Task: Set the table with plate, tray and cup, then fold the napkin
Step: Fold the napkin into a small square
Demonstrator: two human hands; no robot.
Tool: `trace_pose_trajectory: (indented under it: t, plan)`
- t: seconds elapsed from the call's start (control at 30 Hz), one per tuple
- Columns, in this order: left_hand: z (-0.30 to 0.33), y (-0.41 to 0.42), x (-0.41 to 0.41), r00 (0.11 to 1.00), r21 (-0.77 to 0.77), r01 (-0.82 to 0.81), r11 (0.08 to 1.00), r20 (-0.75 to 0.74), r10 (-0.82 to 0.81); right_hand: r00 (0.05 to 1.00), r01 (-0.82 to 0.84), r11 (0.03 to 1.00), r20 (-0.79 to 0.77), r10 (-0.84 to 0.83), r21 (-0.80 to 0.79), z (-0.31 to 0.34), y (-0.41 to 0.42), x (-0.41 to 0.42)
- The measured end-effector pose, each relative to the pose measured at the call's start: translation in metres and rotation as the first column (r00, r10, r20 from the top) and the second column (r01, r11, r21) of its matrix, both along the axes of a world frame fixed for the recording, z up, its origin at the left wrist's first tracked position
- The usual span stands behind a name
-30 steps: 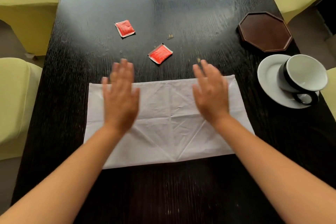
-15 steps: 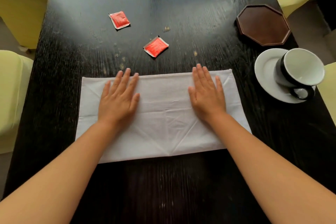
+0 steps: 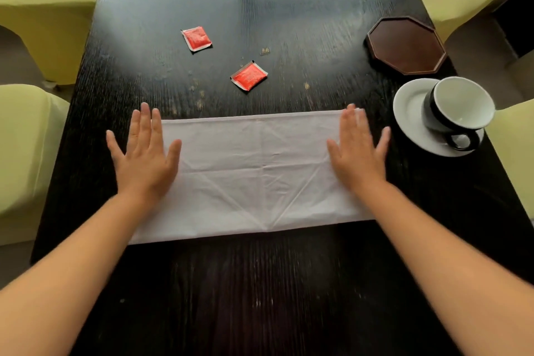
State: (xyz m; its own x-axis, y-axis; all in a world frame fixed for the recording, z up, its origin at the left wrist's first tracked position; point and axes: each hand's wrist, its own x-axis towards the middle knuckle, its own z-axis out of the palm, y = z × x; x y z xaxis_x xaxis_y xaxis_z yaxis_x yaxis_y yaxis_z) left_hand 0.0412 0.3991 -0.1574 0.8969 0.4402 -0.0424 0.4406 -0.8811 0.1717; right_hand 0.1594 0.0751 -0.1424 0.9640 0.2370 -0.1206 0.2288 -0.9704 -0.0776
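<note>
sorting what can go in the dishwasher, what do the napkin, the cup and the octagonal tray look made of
Napkin: looks like woven white cloth, matte, holding sharp fold creases.
Cup: likely glazed ceramic, glossy, white inside and black outside, on a white saucer of the same look.
Octagonal tray: dark brown with a smooth satin sheen and raised rim; wood, lacquer or plastic, hard to tell.

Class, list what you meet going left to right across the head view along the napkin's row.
left hand → napkin → right hand → saucer → cup
</note>
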Motion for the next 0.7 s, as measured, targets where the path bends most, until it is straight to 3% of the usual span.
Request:
trace_pose_trajectory:
  t: [0.07,0.13,0.27,0.53,0.7]
  plan:
    - [0.012,-0.042,-0.005,0.99,-0.039,0.05,0.998,0.137,-0.045,0.993,-0.11,0.989,0.057,0.105,0.096,0.003,0.025,-0.046]
    - [0.017,-0.089,-0.011,0.979,-0.085,0.131,0.988,0.17,-0.116,0.983,-0.182,0.973,0.007,0.183,0.14,-0.001,0.052,-0.084]
    - [-0.002,-0.146,-0.03,0.983,-0.111,0.183,0.977,0.001,-0.184,0.983,-0.154,0.984,-0.089,0.163,0.094,-0.016,0.072,-0.115]
    - [-0.015,-0.132,-0.038,0.972,-0.11,0.225,0.968,-0.046,-0.231,0.975,-0.208,0.975,-0.061,0.213,0.083,-0.023,0.055,-0.109]
    - [-0.014,-0.087,-0.061,0.992,-0.086,0.103,0.991,-0.066,-0.108,0.99,-0.128,0.989,-0.048,0.131,0.071,-0.024,0.005,-0.087]
